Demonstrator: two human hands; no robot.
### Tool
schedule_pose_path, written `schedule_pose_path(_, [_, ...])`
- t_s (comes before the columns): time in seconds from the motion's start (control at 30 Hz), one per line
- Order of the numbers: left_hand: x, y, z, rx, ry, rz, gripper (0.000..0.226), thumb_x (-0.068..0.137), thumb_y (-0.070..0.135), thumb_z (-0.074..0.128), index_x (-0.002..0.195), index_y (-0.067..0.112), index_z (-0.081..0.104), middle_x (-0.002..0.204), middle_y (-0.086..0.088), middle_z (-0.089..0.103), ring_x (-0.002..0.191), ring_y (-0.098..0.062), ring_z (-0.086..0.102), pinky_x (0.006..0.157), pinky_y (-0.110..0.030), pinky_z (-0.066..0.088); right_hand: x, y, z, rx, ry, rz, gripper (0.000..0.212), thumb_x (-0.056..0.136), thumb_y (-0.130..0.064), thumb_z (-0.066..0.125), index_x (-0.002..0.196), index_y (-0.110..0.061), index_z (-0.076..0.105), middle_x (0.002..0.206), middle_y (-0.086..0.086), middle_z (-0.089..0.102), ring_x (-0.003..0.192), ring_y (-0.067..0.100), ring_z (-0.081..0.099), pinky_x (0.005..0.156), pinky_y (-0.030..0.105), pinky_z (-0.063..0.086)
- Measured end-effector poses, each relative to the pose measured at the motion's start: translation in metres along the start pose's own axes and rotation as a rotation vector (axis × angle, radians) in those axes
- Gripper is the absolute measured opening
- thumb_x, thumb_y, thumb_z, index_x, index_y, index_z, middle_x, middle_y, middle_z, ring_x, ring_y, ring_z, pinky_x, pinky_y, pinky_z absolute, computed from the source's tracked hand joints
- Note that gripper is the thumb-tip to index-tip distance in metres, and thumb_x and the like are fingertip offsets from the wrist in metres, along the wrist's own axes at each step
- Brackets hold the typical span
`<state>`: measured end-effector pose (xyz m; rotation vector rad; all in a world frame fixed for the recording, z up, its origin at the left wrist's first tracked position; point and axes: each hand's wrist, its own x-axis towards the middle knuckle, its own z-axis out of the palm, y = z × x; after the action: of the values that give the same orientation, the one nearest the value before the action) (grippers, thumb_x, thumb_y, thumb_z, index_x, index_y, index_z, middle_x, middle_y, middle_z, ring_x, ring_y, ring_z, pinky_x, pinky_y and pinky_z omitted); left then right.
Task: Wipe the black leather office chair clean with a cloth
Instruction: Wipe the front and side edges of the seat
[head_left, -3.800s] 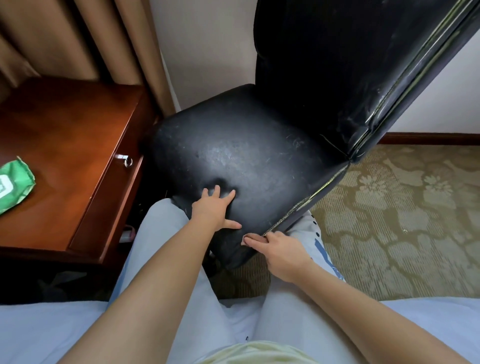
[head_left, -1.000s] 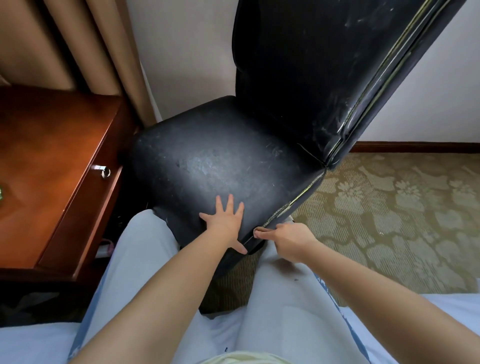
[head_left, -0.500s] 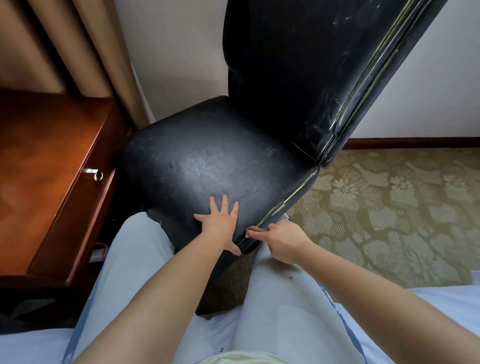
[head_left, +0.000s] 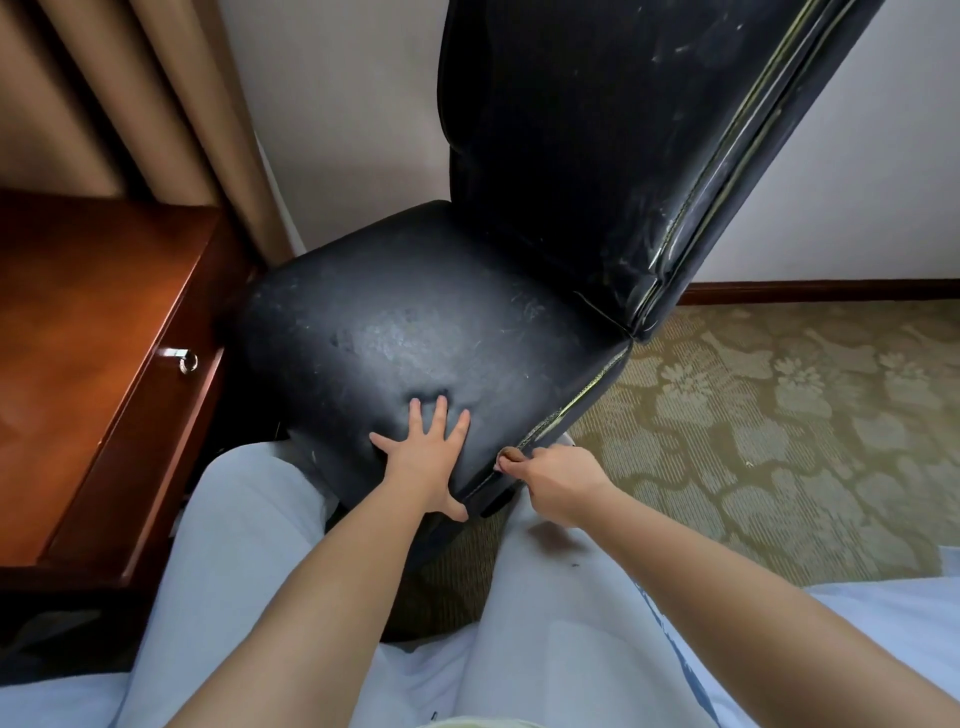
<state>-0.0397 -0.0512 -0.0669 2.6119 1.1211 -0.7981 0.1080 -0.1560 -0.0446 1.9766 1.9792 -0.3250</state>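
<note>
The black leather office chair (head_left: 415, 322) stands in front of me, its worn seat facing me and its tall backrest (head_left: 597, 130) rising at the upper right. My left hand (head_left: 426, 457) lies flat with spread fingers on the seat's front edge, pressing a dent into the leather. My right hand (head_left: 550, 480) grips the seat's front right corner at the piped seam, fingers curled. No cloth is in view.
A reddish wooden desk (head_left: 78, 338) with a ring drawer pull (head_left: 187, 361) stands close on the left of the chair. Beige curtains (head_left: 171, 104) hang behind it. Patterned carpet (head_left: 779, 415) covers the floor on the right. My legs sit under the hands.
The chair has shifted slightly with the view since 3.8 s ago, and the green packet on the desk has left the frame. Both hands stay on the seat's front edge.
</note>
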Motion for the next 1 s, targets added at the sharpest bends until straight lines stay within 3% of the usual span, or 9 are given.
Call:
schedule_pose_path(0.1, [-0.001, -0.001, 0.000, -0.006, 0.001, 0.002, 0.129, 0.070, 0.060, 0.073, 0.149, 0.026, -0.023, 0.156, -0.006, -0.028, 0.142, -0.042, -0.022, 0.100, -0.077, 0.021, -0.004, 0.000, 0.000, -0.009, -0.008, 0.001, 0.055, 0.097, -0.019, 0.034, 0.148, -0.037, 0.020, 0.120, 0.007, 0.055, 0.107, 0.027, 0.054, 0.073, 0.031, 0.039])
schedule_pose_path(0.27, [-0.003, -0.007, 0.002, 0.004, 0.003, 0.002, 0.127, 0.071, 0.058, 0.073, 0.148, 0.028, -0.023, 0.156, -0.004, -0.029, 0.142, -0.040, -0.024, 0.102, -0.076, 0.019, -0.003, -0.009, 0.005, -0.008, -0.016, -0.016, 0.057, 0.097, -0.018, 0.033, 0.149, -0.034, 0.018, 0.122, 0.009, 0.056, 0.107, 0.028, 0.054, 0.082, 0.035, 0.045])
schedule_pose_path(0.47, [-0.005, -0.027, 0.000, 0.031, -0.024, 0.032, 0.129, 0.070, 0.057, 0.075, 0.148, 0.030, -0.024, 0.155, -0.002, -0.032, 0.142, -0.036, -0.026, 0.103, -0.076, 0.015, -0.003, -0.022, -0.007, -0.025, -0.026, -0.033, 0.058, 0.098, -0.019, 0.034, 0.150, -0.037, 0.014, 0.126, 0.009, 0.052, 0.112, 0.028, 0.052, 0.071, 0.031, 0.034])
schedule_pose_path(0.67, [-0.012, -0.054, -0.004, 0.111, -0.049, 0.039, 0.131, 0.068, 0.054, 0.078, 0.149, 0.030, -0.022, 0.156, 0.000, -0.031, 0.143, -0.034, -0.024, 0.104, -0.073, 0.017, 0.007, -0.045, -0.007, 0.014, -0.008, -0.046, 0.059, 0.097, -0.019, 0.035, 0.149, -0.037, 0.014, 0.126, 0.010, 0.053, 0.110, 0.029, 0.053, 0.080, 0.036, 0.044])
schedule_pose_path(0.87, [-0.014, -0.065, -0.012, 0.062, -0.120, -0.032, 0.133, 0.069, 0.038, 0.083, 0.149, 0.028, -0.023, 0.154, -0.003, -0.033, 0.142, -0.040, -0.024, 0.105, -0.072, 0.020, 0.008, -0.033, -0.008, 0.052, -0.058, 0.103, 0.065, 0.095, -0.015, 0.037, 0.149, -0.040, 0.011, 0.126, 0.010, 0.052, 0.111, 0.029, 0.051, 0.076, 0.033, 0.039])
schedule_pose_path(1.0, [-0.011, -0.062, -0.006, 0.054, -0.090, -0.074, 0.139, 0.064, 0.042, 0.086, 0.148, 0.026, -0.024, 0.154, -0.008, -0.032, 0.141, -0.041, -0.023, 0.106, -0.072, 0.017, 0.016, -0.077, -0.012, 0.145, -0.024, -0.029, 0.061, 0.095, -0.017, 0.037, 0.147, -0.041, 0.017, 0.128, 0.010, 0.053, 0.113, 0.032, 0.053, 0.086, 0.036, 0.043])
